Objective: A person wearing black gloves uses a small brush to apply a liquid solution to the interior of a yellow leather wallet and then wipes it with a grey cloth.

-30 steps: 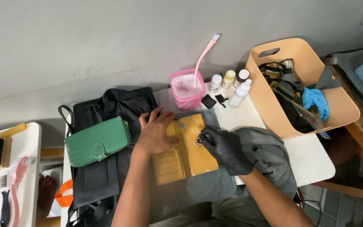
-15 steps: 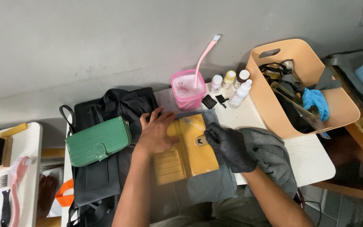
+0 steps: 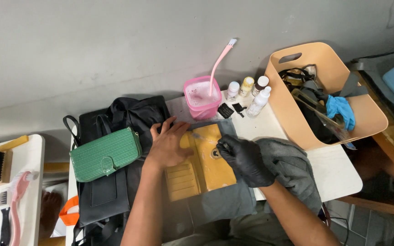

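- Lying open on a grey cloth point(image 3: 226, 207) at the front of the white surface point(image 3: 338, 175), a yellow wallet point(image 3: 201, 166) shows its card slots and a round clasp.
- The bare left hand point(image 3: 169, 145) rests flat on the wallet's left half, fingers spread and pointing toward the wall, pinning it down.
- The right hand point(image 3: 245, 158), in a black glove, is curled with its fingertips pinched together at the clasp near the wallet's middle; whether a small thing sits between them is too hidden to tell.
- A bunched grey rag point(image 3: 292, 171) lies under and beside the right wrist.
- Just left of the wallet, a green woven purse point(image 3: 105, 155) sits on top of a black bag point(image 3: 115, 136).
- Behind the wallet stands a pink tub point(image 3: 201, 98) of foamy liquid with a pink brush point(image 3: 220, 61) leaning out of it.
- Small bottles point(image 3: 249, 91) stand beside the tub.
- A tan basket point(image 3: 365, 114) on the right holds straps and a blue glove point(image 3: 340, 109).
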